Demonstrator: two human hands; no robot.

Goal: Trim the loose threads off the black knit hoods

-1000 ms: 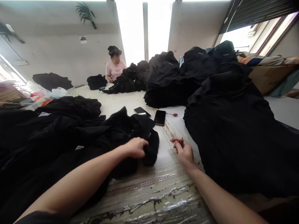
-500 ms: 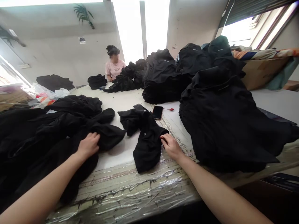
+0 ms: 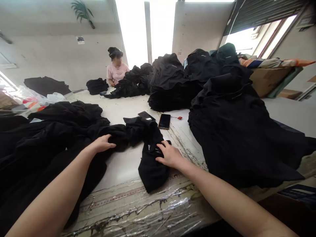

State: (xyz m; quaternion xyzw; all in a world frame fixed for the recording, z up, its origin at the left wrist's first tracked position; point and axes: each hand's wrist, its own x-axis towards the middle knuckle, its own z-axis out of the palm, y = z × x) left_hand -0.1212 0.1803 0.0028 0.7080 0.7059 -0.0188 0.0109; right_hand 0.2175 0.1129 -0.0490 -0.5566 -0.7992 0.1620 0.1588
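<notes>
My left hand (image 3: 102, 144) is at the right edge of a heap of black garments (image 3: 61, 131), its thumb and fingers closing on a fold of black cloth. In the middle of the table lies a crumpled black garment (image 3: 153, 171), one end hanging toward the front edge. Over its right side, my right hand (image 3: 169, 154) has fingers and thumb curved about the cloth. A small dark glossy thing shows between those fingers; its kind is unclear. A small pale label (image 3: 148, 147) shows on this garment.
Just behind lie a phone (image 3: 164, 121) with a red charm (image 3: 180, 118) and a flat dark item (image 3: 146, 115). Tall stacks of black garments (image 3: 237, 131) fill the right. Across the table (image 3: 120, 164) a person (image 3: 118, 70) in pink stands by more black cloth. Plastic bags (image 3: 34, 98) lie left.
My right hand has moved left, farther over the middle garment. My left hand has shifted slightly right, and cloth from the heap now reaches the middle garment. The view has turned slightly.
</notes>
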